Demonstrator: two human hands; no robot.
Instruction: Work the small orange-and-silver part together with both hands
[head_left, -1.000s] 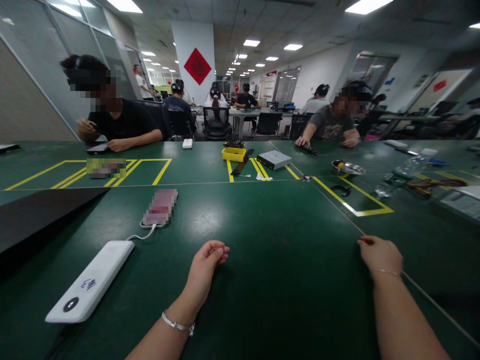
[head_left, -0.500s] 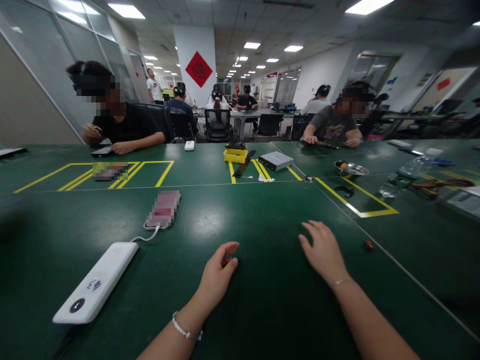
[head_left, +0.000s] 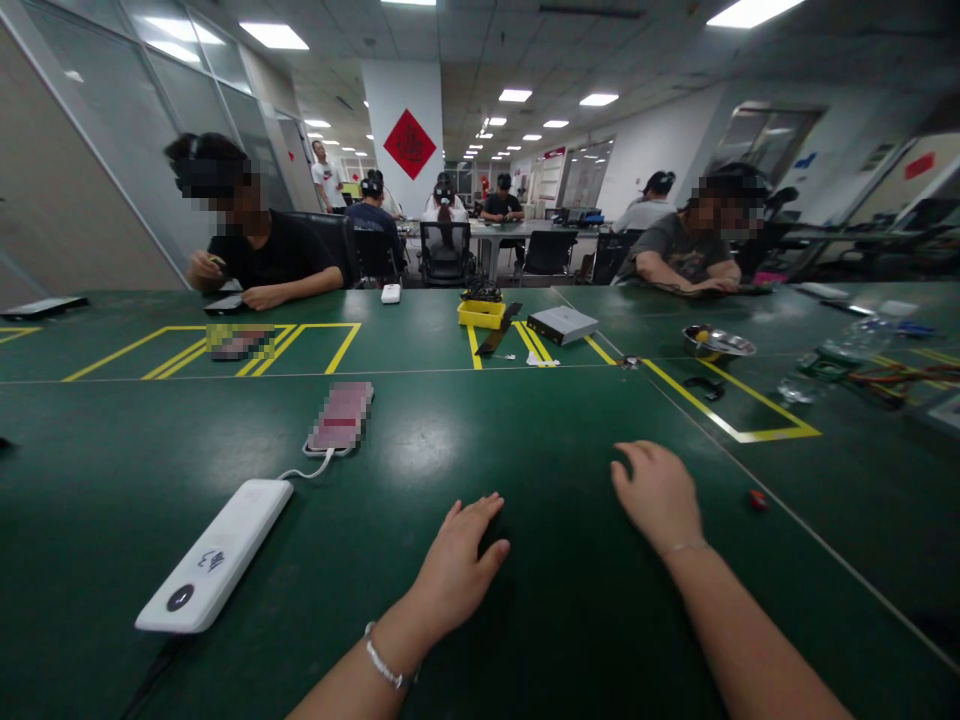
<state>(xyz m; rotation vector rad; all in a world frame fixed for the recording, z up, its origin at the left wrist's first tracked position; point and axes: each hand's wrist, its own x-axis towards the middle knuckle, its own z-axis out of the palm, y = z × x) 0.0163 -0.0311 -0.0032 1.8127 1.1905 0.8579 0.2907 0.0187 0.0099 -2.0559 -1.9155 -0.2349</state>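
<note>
My left hand (head_left: 461, 562) is over the green tabletop (head_left: 420, 430), its fingers stretched out and thumb apart, with nothing in it. To its right, my right hand (head_left: 658, 495) is also at the table, fingers curved and thumb apart from them, holding nothing that shows. Left of my hands lies a long white power bank (head_left: 225, 550) with writing on it. A white cable (head_left: 311, 467) joins it to a phone (head_left: 341, 418) with a blurred screen. A small red object (head_left: 757, 500) lies right of my right hand.
Yellow tape (head_left: 345, 345) marks areas across the table. Farther back stand a yellow box (head_left: 481, 315) with black cables, a grey box (head_left: 562, 324) and a metal bowl (head_left: 718, 342). A plastic bottle (head_left: 862, 335) lies at right. Two people sit opposite.
The view has shifted slightly left, so most things appear farther right. My left hand's fingers have straightened and spread; my right hand's fingers look a little more curled.
</note>
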